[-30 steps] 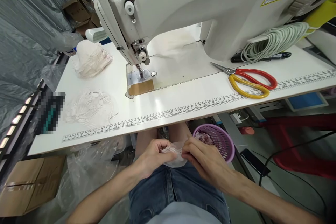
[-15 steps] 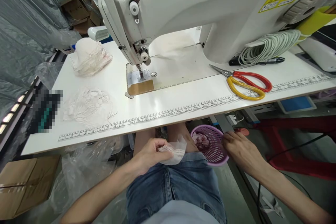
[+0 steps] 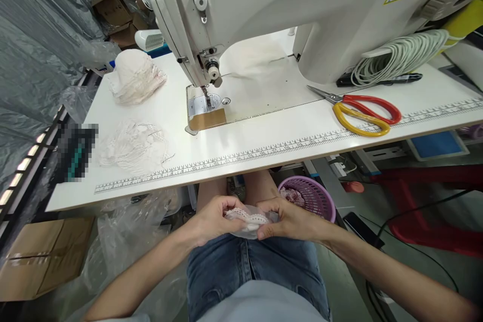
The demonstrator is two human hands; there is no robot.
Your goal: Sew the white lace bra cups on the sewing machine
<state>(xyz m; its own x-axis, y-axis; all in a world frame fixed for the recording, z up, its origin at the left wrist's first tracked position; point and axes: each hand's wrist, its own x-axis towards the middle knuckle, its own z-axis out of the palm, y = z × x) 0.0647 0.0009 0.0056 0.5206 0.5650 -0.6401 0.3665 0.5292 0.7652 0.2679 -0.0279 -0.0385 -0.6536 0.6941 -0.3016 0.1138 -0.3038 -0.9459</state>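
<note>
Above my lap, a small piece of sheer white fabric with lace trim [image 3: 249, 222] is stretched between both hands. My left hand [image 3: 217, 219] pinches its left end between thumb and fingers. At the other end, my right hand [image 3: 285, 219] is closed on the fabric with the thumb underneath. Over the table stands a white sewing machine [image 3: 264, 5], its needle and presser foot [image 3: 207, 98] with no cloth beneath. On the table's left lie a heap of white lace pieces [image 3: 136, 148] and, behind it, a stack of white moulded cups [image 3: 136, 75].
Scissors with red and yellow handles [image 3: 362, 113] lie on the table [image 3: 264, 136] by the printed ruler. Coiled pale cord [image 3: 403, 58] rests behind them. Below the edge are a purple basket [image 3: 317, 198] with fabric inside, a phone [image 3: 362, 229] and a cardboard box [image 3: 45, 256].
My right hand has come from beside the purple basket to my lap and taken hold of the fabric's right end. My left hand keeps its grip. The view has shifted slightly.
</note>
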